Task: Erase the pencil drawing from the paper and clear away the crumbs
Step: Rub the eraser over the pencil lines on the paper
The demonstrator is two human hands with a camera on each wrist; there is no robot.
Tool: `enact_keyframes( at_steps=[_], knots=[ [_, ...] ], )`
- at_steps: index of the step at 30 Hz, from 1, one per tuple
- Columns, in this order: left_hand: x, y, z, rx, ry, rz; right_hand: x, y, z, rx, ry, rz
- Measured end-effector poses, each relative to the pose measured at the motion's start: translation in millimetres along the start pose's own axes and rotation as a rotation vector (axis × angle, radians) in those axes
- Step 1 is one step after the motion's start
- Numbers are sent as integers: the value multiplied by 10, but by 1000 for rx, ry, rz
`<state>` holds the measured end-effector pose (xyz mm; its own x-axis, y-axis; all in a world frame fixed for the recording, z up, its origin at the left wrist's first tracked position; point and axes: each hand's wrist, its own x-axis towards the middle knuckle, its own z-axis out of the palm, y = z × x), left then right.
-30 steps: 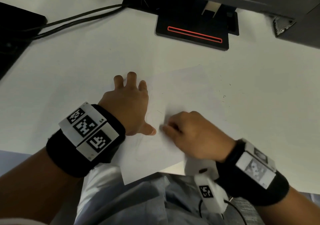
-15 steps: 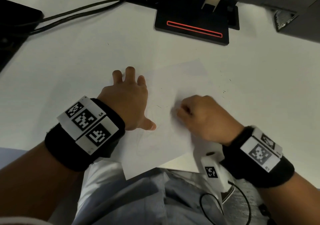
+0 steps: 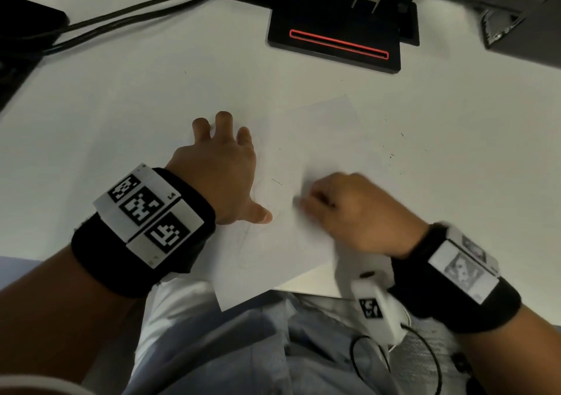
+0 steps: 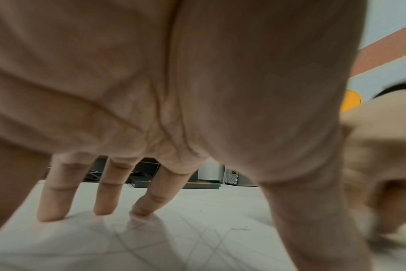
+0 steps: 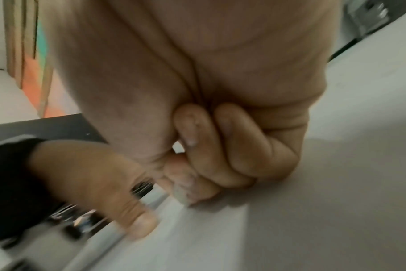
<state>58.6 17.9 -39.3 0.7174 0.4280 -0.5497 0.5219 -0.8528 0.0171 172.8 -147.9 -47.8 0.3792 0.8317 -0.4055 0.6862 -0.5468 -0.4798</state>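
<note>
Two dark cables (image 3: 121,21) run across the far left of the pale grey worktop (image 3: 121,115). The left hand (image 3: 218,176), above a black wristband with white coded tags (image 3: 145,212), lies flat with its fingers (image 4: 53,198) straight and spread, the tips pressing down on the left part of the white sheet of paper (image 3: 303,139); its thumb points toward the other hand. The paper lies in front of the person, its near corner hanging past the worktop's edge. Faint pencil lines (image 4: 137,245) cross the sheet under and near the left hand. Behind the paper stands a black monitor base with a red stripe (image 3: 337,42). The right hand (image 3: 358,212), blurred, rests on the paper just beside the left thumb, fingers (image 5: 206,155) curled tight and pinching a small pale worn eraser (image 5: 183,190) whose tip touches the sheet. Small dark crumbs (image 3: 391,154) lie scattered on the worktop to the right of the paper. A white wrist camera housing (image 3: 379,312) hangs below the right wrist.
</note>
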Motion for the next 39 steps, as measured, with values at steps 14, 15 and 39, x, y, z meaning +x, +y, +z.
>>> enact_keyframes(
  at_steps=[14, 15, 39],
  knots=[
    [10, 4, 5, 0, -2, -2, -49, -63, 141, 0, 32, -61],
    [14, 5, 9, -1, -3, -4, -92, -100, 181, -3, -20, -82],
    [9, 36, -10, 7, -30, -25, -46, 39, 15, -9, 95, 51]
  ],
)
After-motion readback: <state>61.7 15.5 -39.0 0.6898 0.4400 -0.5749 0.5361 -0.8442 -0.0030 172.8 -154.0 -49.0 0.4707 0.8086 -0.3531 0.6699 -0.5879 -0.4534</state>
